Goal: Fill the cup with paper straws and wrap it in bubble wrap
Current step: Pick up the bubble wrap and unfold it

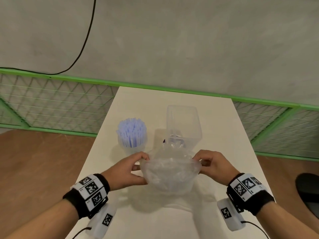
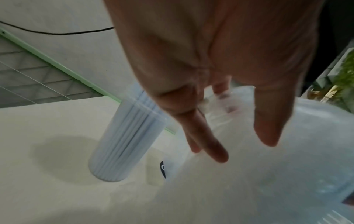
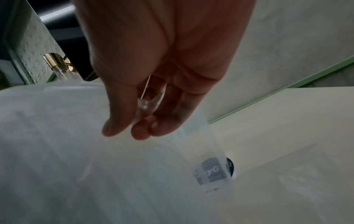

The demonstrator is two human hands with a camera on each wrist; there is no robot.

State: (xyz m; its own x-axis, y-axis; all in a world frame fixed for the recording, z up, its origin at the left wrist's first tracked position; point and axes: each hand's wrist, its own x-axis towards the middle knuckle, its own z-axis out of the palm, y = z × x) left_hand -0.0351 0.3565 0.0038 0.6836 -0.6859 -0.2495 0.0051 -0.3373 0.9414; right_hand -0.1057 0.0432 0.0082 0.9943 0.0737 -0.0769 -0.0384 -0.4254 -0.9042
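Note:
A translucent cup [image 1: 132,135] packed with pale blue paper straws [image 1: 132,129] stands upright on the white table [image 1: 217,128], left of centre; in the left wrist view the cup [image 2: 124,139] stands just left of my fingers. A clear sheet of bubble wrap [image 1: 170,171] is held up above the table's near half. My left hand [image 1: 136,167] pinches its left edge and my right hand [image 1: 204,162] pinches its right edge. The wrap [image 3: 67,151] fills the lower left of the right wrist view, its edge caught between thumb and fingers. In the left wrist view the wrap [image 2: 268,174] hangs below my left hand [image 2: 229,121].
A tall clear plastic container [image 1: 183,125] stands behind the wrap, right of the cup, with a dark round label [image 3: 229,165] at its base. A green-framed mesh fence [image 1: 51,104] runs behind the table. A black cable [image 1: 86,40] crosses the grey wall.

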